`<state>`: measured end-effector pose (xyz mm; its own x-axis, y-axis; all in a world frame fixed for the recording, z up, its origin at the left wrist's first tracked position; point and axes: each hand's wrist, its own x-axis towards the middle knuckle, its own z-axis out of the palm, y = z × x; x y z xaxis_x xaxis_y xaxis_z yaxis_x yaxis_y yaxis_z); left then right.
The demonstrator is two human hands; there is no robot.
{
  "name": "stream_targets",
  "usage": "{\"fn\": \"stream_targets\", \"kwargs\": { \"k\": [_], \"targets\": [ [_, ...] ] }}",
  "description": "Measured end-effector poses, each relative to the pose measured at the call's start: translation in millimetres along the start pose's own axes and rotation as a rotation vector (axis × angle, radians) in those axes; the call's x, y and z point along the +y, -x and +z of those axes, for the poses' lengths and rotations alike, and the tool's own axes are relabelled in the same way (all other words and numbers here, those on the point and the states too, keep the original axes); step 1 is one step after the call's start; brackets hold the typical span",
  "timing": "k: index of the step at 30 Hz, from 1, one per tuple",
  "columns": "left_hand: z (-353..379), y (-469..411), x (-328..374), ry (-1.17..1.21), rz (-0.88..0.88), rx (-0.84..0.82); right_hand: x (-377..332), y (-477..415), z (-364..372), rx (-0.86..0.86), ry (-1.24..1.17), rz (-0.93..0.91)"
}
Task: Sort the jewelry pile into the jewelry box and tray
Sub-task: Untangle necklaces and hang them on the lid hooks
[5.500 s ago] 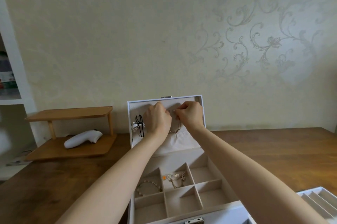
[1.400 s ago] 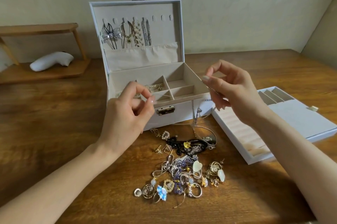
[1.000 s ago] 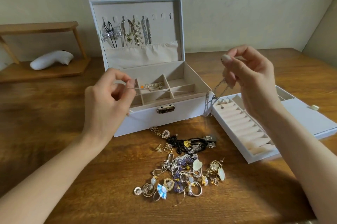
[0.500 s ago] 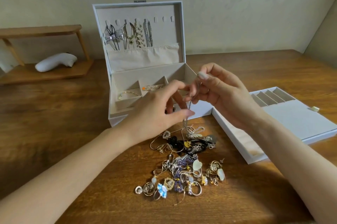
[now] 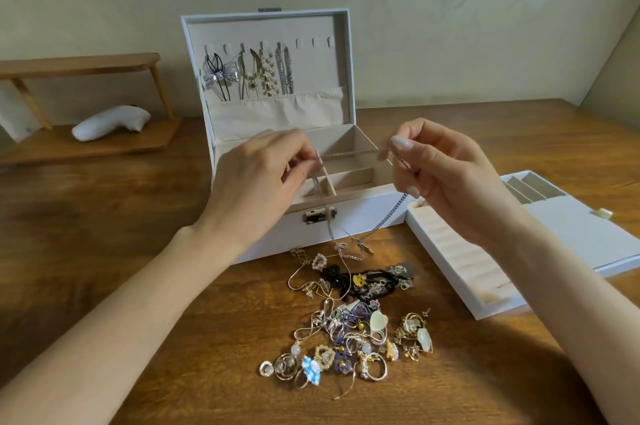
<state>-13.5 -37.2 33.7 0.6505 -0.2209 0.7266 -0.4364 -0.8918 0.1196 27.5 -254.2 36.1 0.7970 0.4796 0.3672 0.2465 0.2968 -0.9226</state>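
A white jewelry box point(image 5: 360, 220) stands open on the wooden table, with several necklaces point(image 5: 263, 74) hanging inside its lid. My left hand point(image 5: 256, 185) and my right hand point(image 5: 446, 175) each pinch one end of a thin silver chain necklace point(image 5: 349, 152), stretched between them over the box's compartments. The rest of the chain hangs down from both hands to the table in front of the box. A jewelry pile point(image 5: 353, 320) of rings, earrings and chains lies in front of the box. A white tray point(image 5: 460, 258) with ring rolls sits to the right.
A low wooden shelf point(image 5: 83, 144) at the back left holds a white handheld device point(image 5: 110, 121). The patterned wall rises right behind the box. Bare wooden table point(image 5: 104, 234) lies to the left of the box and pile.
My hands have moved apart from close together half a second ago, stretching the silver chain level over the box. The view has shifted only slightly.
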Motion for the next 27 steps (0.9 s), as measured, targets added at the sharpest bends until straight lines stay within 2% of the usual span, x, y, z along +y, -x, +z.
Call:
{"fn": "stream_targets", "kwargs": {
  "k": [2,8,12,19,21,27],
  "targets": [
    [-1,-1,1,0.07,-0.074,0.01,-1,0,-1,-0.032,0.007,0.007],
    [-8,-5,8,0.644,-0.393,0.003,-4,3,-3,-0.183,-0.034,0.076],
    [-11,-10,12,0.692,-0.358,0.016,0,6,3,-0.273,0.056,0.167],
    [-9,-14,20,0.986,-0.366,-0.016,21,9,27,-0.221,0.284,0.283],
    [-8,-14,22,1.032,-0.352,-0.042,27,10,34,-0.182,0.371,0.25],
    [-9,-13,21,1.071,-0.33,-0.092,31,8,34,0.014,0.494,0.004]
  ]
}}
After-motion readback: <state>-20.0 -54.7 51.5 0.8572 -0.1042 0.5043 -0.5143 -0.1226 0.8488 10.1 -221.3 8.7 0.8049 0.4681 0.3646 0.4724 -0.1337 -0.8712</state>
